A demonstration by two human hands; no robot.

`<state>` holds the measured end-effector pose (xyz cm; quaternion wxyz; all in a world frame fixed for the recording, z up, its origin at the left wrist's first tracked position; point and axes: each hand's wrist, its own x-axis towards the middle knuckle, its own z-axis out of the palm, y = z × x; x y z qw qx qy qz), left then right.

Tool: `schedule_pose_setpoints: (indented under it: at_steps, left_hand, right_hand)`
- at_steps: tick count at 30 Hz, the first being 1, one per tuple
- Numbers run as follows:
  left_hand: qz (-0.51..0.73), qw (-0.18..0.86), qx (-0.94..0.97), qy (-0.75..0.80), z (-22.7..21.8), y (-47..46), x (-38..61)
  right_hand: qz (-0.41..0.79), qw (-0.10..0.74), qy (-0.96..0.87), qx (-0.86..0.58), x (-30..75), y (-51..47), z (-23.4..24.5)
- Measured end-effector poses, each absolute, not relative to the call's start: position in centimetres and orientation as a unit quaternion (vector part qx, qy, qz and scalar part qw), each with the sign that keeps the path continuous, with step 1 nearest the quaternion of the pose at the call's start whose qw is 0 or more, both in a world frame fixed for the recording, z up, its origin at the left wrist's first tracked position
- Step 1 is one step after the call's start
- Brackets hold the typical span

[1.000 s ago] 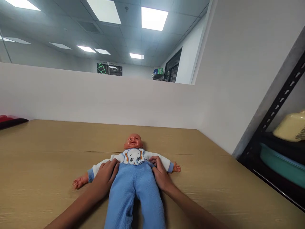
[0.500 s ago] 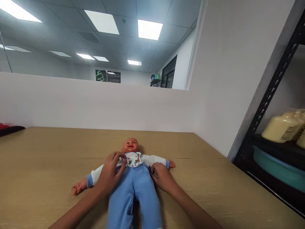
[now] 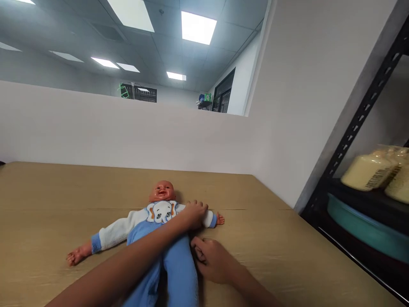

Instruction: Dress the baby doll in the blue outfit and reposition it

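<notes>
"From the head view, what's changed?"

"The left hand (image 3: 195, 214) has crossed over the doll (image 3: 162, 213), face-up on the bench (image 3: 271, 251), to its white sleeve (image 3: 207, 218)."

"Gripping?"

"Its fingers lie together there; I can't tell. The right hand (image 3: 214, 261) curls beside the blue trousers (image 3: 181, 262), fingers tucked, any hold hidden."

"Meaning?"

"Attention's shifted to that sleeve side, I'd judge."

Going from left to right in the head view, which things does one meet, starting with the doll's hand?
One doll hand → the blue sleeve cuff beside it → the elephant face on the doll's chest → the person's left hand → the other doll hand → the teal basin.
</notes>
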<state>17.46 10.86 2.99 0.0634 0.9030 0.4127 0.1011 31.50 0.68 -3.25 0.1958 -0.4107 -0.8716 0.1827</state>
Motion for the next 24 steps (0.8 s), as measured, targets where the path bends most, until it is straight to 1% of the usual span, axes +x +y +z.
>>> schedule_pose_setpoints:
  at_steps: [3,9,10,11,12,15,17,20,24]
  left_hand:
    - [0.184,0.096,0.893,0.399,4.1,10.7,17.4]
    - [0.432,0.183,0.773,0.428,8.7,10.8,13.9]
    - [0.521,0.263,0.699,0.413,9.3,11.0,13.0]
    - [0.579,0.328,0.633,0.395,9.9,11.1,12.0]
    - [0.611,0.386,0.575,0.382,10.3,11.3,11.0]
    - [0.626,0.538,0.445,0.347,10.9,11.4,8.2]
    - [0.622,0.594,0.399,0.318,10.8,11.2,6.6]
    - [0.628,0.622,0.367,0.29,10.2,10.7,4.4]
    - [0.599,0.657,0.36,0.282,9.0,9.7,2.2]
  right_hand:
    - [0.171,0.191,-0.875,-0.412,31.1,0.6,-3.2]
    - [0.235,0.281,-0.817,-0.446,31.6,0.5,-1.6]
    - [0.245,0.288,-0.813,-0.444,31.6,0.5,-1.3]
    - [0.251,0.291,-0.811,-0.441,31.6,0.5,-1.2]
    - [0.253,0.292,-0.811,-0.44,31.6,0.5,-1.0]
    - [0.24,0.274,-0.823,-0.436,31.4,0.5,-1.1]
    - [0.219,0.256,-0.839,-0.427,31.3,0.5,-1.3]
    - [0.201,0.247,-0.851,-0.419,31.2,0.4,-1.5]
    - [0.219,0.25,-0.844,-0.42,31.3,0.5,-1.5]
